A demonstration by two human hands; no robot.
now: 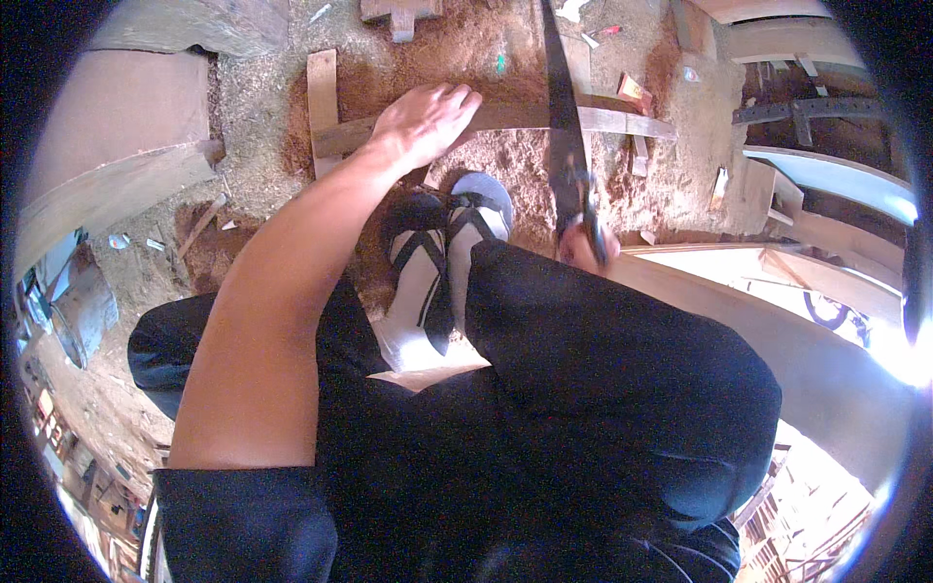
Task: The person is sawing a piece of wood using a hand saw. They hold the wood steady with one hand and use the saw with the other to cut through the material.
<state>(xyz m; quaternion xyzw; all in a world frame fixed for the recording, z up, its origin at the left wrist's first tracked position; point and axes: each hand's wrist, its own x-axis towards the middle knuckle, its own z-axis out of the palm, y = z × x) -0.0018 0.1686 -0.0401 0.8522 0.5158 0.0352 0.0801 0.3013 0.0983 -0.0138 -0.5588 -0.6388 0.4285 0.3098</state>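
A long narrow wooden strip (515, 118) lies crosswise on the ground in front of my feet. My left hand (428, 121) rests on its left part, with the fingers curled over the far edge. My right hand (588, 245) is closed round the handle of a dark handsaw (567, 107). The long blade points away from me and crosses the strip right of its middle; I cannot tell how deep it sits in the wood. Under the strip's left end lies a short pale board (323, 107).
Sawdust and wood scraps cover the ground (253, 117). Large timber (117, 194) stands at the left, and a long board (739, 301) runs beside my right knee. Wooden frames (816, 112) stand at the far right. My sandalled feet (452, 228) are just behind the strip.
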